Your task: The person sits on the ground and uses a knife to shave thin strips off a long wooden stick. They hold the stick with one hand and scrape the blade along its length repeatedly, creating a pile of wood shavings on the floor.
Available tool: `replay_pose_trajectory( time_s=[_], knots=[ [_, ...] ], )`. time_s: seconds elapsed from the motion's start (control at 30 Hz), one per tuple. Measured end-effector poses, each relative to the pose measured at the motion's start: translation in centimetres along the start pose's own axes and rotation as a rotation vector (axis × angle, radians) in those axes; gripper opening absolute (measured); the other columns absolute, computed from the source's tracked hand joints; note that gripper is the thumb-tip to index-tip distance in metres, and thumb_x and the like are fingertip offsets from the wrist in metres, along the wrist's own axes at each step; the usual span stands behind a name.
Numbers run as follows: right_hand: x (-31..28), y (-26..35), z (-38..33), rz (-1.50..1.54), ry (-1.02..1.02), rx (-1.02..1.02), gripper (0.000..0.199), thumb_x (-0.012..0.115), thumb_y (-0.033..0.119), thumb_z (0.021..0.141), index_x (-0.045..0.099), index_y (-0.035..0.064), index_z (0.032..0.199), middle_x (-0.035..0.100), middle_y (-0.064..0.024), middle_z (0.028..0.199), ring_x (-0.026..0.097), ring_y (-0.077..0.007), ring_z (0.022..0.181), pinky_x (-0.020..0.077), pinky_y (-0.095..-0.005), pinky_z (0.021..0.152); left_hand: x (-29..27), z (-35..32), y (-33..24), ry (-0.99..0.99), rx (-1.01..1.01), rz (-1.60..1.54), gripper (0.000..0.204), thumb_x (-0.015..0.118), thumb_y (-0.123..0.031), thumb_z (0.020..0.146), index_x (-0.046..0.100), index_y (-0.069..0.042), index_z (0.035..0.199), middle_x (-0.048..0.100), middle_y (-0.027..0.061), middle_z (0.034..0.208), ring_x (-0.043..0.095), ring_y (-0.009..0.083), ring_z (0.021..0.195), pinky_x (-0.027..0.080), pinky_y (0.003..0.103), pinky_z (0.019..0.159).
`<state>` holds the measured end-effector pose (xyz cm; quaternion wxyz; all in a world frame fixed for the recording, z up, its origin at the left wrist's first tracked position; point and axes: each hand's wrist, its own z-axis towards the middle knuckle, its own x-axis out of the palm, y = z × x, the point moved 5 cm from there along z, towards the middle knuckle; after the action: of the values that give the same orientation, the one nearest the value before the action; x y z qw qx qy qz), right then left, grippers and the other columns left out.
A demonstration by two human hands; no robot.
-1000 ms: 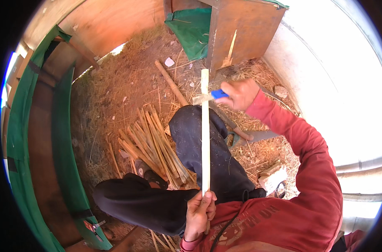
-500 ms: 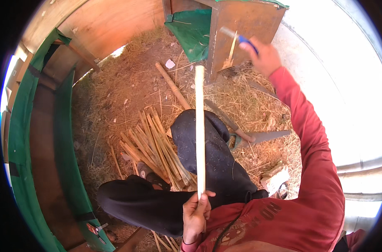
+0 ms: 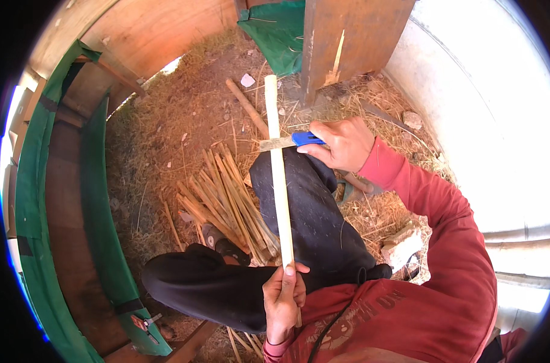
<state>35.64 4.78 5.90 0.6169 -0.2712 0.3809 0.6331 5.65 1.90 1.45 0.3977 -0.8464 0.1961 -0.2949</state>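
At the near end of the pale strip (image 3: 281, 202), the left grip (image 3: 283, 296) clamps it. The right grip (image 3: 343, 144) encloses the blue-handled knife (image 3: 307, 139), blade crossing the strip's far half. Split sticks (image 3: 231, 209) lie left on the ground (image 3: 160, 145).

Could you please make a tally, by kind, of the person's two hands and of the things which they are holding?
Hands: 2 (left hand, right hand)
Blue-handled knife, in the right hand: 1
Long pale strip, in the left hand: 1
Total: 4
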Motion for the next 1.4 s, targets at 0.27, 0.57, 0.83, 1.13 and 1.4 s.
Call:
replay_pose_trajectory(
  time_s=[0.27, 0.57, 0.83, 1.13, 1.4],
  knots=[
    [0.8, -2.9, 2.0, -0.117, -0.081, 0.067, 0.043, 0.061, 0.051, 0.093, 0.059, 0.0091, 0.087, 0.059, -0.0075, 0.054, 0.06, -0.0276, 0.045, 0.0448, -0.0387, 0.04, -0.1, 0.4, 0.1, -0.012, 0.008, -0.052, 0.032, 0.046, -0.027, 0.108, 0.061, 0.0, 0.098, 0.034, -0.0066, 0.06, 0.026, 0.0015, 0.049, 0.021, 0.021, 0.043],
    [-0.4, -13.1, 6.4, -0.516, 0.222, 0.584, 0.064, 0.039, 0.067, 0.097, 0.063, 0.0082, 0.092, 0.062, -0.012, 0.06, 0.066, -0.0321, 0.056, 0.052, -0.0433, 0.052, -0.7, -1.2, 0.5, -0.052, -0.08, 0.12, 0.032, 0.048, -0.025, 0.107, 0.062, 0.0, 0.093, 0.039, -0.007, 0.061, 0.029, 0.0012, 0.05, 0.022, 0.022, 0.043],
    [-4.8, -10.0, 5.3, -0.108, -0.093, 0.268, 0.064, 0.038, 0.065, 0.099, 0.067, 0.0087, 0.089, 0.059, -0.0106, 0.056, 0.063, -0.032, 0.051, 0.0519, -0.0424, 0.051, 0.5, 0.9, 0.0, 0.074, -0.018, 0.006, 0.036, 0.043, -0.025, 0.109, 0.061, 0.005, 0.12, 0.041, -0.0036, 0.063, 0.033, 0.0039, 0.051, 0.029, 0.021, 0.047],
    [-1.3, 4.3, -1.1, 0.282, 0.349, 0.008, 0.042, 0.063, 0.048, 0.093, 0.062, 0.0065, 0.087, 0.053, -0.0133, 0.054, 0.057, -0.034, 0.047, 0.0424, -0.0432, 0.045, 1.5, 1.8, -2.6, 0.119, 0.087, -0.014, 0.04, 0.037, -0.029, 0.11, 0.053, 0.001, 0.132, 0.038, -0.0029, 0.062, 0.034, 0.0037, 0.044, 0.03, 0.021, 0.039],
    [-0.5, 2.2, -0.9, 0.11, 0.091, -0.066, 0.044, 0.066, 0.052, 0.089, 0.065, 0.0086, 0.085, 0.055, -0.0089, 0.053, 0.058, -0.029, 0.045, 0.0425, -0.04, 0.041, 2.4, 2.9, -3.5, 0.078, 0.117, 0.073, 0.036, 0.038, -0.03, 0.11, 0.057, -0.002, 0.121, 0.033, -0.0058, 0.058, 0.029, 0.0016, 0.041, 0.025, 0.021, 0.038]
  ],
)
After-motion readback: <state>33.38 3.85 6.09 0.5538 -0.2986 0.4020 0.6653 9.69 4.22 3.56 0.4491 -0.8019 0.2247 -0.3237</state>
